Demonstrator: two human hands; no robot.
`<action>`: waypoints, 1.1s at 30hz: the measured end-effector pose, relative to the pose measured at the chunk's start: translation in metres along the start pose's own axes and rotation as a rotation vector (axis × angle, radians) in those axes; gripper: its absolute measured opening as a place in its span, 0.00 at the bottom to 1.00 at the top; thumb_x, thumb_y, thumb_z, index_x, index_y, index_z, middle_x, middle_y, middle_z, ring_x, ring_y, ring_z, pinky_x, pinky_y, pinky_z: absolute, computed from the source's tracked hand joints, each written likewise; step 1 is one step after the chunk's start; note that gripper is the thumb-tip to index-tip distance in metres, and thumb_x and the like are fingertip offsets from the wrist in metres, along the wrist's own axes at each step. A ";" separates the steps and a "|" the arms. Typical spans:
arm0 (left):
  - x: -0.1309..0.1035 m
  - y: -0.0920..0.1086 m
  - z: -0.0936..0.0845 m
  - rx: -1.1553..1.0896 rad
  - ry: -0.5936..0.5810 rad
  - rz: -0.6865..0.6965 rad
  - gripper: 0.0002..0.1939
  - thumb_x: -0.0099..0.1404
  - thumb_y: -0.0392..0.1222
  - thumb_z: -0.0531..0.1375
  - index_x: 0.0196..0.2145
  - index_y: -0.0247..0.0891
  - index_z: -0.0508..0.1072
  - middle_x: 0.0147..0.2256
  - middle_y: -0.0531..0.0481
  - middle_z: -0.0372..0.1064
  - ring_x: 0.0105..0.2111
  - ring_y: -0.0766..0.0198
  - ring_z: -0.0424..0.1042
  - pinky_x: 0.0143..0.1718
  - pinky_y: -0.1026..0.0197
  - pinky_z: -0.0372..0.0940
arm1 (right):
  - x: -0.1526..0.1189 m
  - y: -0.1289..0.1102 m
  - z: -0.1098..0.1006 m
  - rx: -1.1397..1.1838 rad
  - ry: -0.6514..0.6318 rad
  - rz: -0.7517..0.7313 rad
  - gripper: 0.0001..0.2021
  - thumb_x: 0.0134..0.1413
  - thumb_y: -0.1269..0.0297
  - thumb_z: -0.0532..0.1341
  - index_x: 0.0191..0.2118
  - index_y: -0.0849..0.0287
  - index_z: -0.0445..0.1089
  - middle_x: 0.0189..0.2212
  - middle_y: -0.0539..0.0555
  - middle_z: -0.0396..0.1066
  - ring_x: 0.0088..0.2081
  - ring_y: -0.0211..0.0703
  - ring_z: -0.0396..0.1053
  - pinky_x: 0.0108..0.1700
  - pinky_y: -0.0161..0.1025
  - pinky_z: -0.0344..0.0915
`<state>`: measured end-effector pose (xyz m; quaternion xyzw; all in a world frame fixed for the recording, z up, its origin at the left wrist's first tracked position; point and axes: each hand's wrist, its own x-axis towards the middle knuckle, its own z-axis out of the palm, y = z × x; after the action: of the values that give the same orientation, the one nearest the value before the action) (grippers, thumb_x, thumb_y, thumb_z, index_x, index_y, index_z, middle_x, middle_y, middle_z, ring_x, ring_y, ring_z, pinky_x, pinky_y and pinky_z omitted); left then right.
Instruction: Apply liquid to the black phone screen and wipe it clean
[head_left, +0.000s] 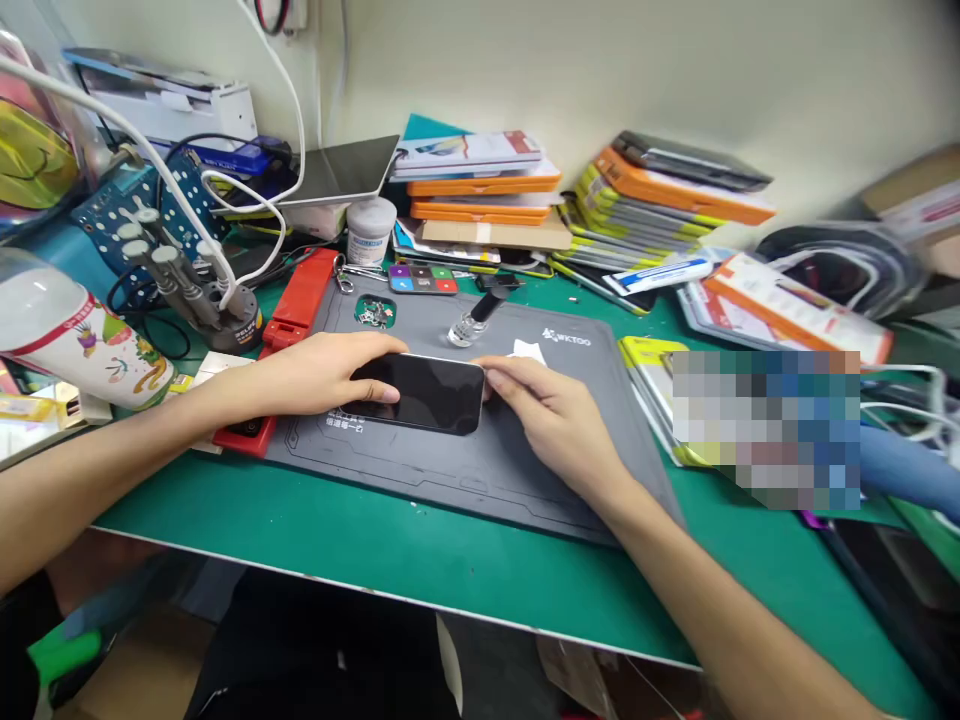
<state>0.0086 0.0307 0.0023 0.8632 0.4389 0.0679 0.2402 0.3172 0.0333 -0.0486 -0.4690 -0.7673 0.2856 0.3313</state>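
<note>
A smartphone with a dark, blank screen lies lengthwise just over the grey work mat. My left hand grips its left end, thumb on the glass and fingers along the far edge. At the phone's right short edge, thumb and forefinger of my right hand are pinched together; what sits between them, if anything, is too small to make out. Behind the phone stands a small clear bottle with a black cap. A white scrap lies partly behind my right hand.
A red tool borders the mat's left side. Beyond it are a screwdriver stand, a patterned cup and a white tub. Stacked boxes line the wall. Packets and a pixelated area are at the right.
</note>
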 end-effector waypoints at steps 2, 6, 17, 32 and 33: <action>0.001 -0.001 0.001 0.001 0.015 0.007 0.27 0.80 0.58 0.54 0.69 0.44 0.66 0.68 0.46 0.69 0.66 0.55 0.70 0.64 0.59 0.63 | 0.001 0.000 0.002 0.009 0.018 -0.003 0.17 0.73 0.51 0.57 0.49 0.49 0.82 0.38 0.53 0.82 0.44 0.53 0.78 0.52 0.51 0.74; -0.003 -0.002 0.007 0.088 0.081 0.011 0.25 0.83 0.55 0.49 0.69 0.45 0.67 0.65 0.45 0.70 0.59 0.55 0.75 0.60 0.58 0.67 | 0.001 -0.005 0.007 -0.051 0.015 -0.063 0.20 0.76 0.50 0.53 0.53 0.50 0.80 0.43 0.55 0.82 0.46 0.52 0.78 0.54 0.52 0.73; -0.025 0.029 0.012 0.849 0.252 0.173 0.14 0.77 0.31 0.55 0.55 0.32 0.76 0.48 0.39 0.75 0.47 0.52 0.74 0.44 0.53 0.66 | 0.011 -0.004 0.019 -0.209 -0.021 -0.271 0.16 0.74 0.51 0.58 0.45 0.53 0.81 0.34 0.54 0.77 0.40 0.49 0.75 0.46 0.46 0.72; -0.255 0.053 0.235 0.301 0.619 0.044 0.18 0.76 0.30 0.52 0.58 0.38 0.74 0.32 0.52 0.78 0.29 0.64 0.78 0.35 0.61 0.72 | -0.142 -0.043 0.014 -0.492 0.294 -0.559 0.24 0.70 0.77 0.59 0.67 0.56 0.72 0.51 0.60 0.80 0.55 0.54 0.76 0.59 0.53 0.70; -0.263 0.045 0.251 0.272 0.607 -0.014 0.19 0.77 0.30 0.51 0.58 0.39 0.75 0.34 0.52 0.80 0.30 0.64 0.79 0.36 0.62 0.74 | -0.174 -0.040 0.017 -0.539 0.302 -0.563 0.29 0.68 0.80 0.60 0.70 0.56 0.68 0.52 0.61 0.80 0.56 0.54 0.76 0.61 0.54 0.70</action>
<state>-0.0355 -0.2884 -0.1718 0.8248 0.5013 0.2610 -0.0185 0.3421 -0.1423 -0.0712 -0.3476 -0.8555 -0.0991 0.3707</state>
